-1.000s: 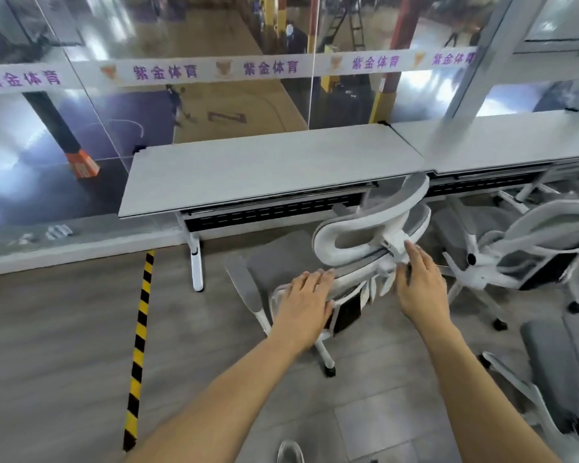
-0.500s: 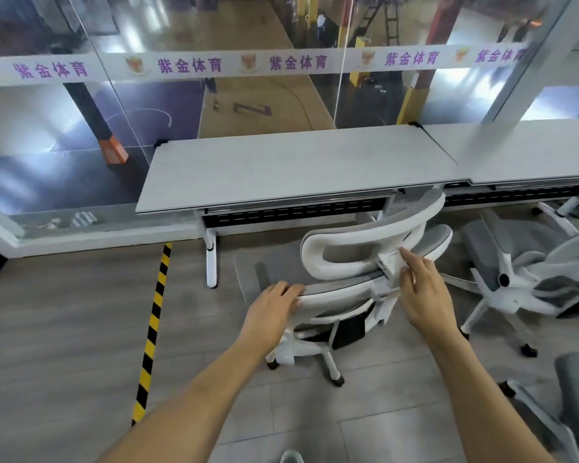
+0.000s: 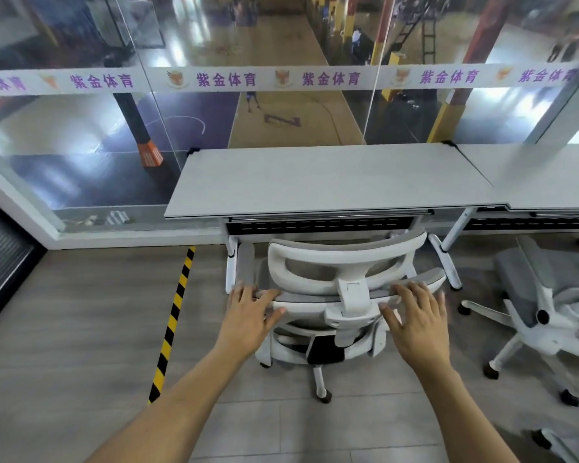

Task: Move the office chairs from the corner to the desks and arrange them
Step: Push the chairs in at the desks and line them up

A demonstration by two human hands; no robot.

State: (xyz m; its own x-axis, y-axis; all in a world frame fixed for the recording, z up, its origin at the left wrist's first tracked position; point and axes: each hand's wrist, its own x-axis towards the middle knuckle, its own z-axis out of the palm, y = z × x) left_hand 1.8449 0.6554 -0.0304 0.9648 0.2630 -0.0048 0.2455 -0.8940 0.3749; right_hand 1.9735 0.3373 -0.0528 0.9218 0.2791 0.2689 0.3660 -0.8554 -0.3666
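A white-framed office chair (image 3: 345, 262) with grey mesh stands at the grey desk (image 3: 328, 182), its seat tucked under the desktop and its back facing me. My left hand (image 3: 251, 312) lies on the left end of the backrest's top edge, fingers over the edge, thumb on the rear frame. My right hand (image 3: 415, 319) holds the right end the same way, fingers spread and slightly blurred. A second white and grey chair (image 3: 545, 309) stands turned sideways to the right, near the neighbouring desk (image 3: 549, 182).
A glass wall with a white banner runs behind the desks. A yellow-and-black floor stripe (image 3: 174, 315) lies left of the chair. Part of another chair (image 3: 555, 442) shows at the bottom right corner. A dark panel stands at the far left.
The chair has turned square to the desk and rolled further under it. My right hand moved from the headrest bracket to the backrest's top edge; my left hand stayed on the left end.
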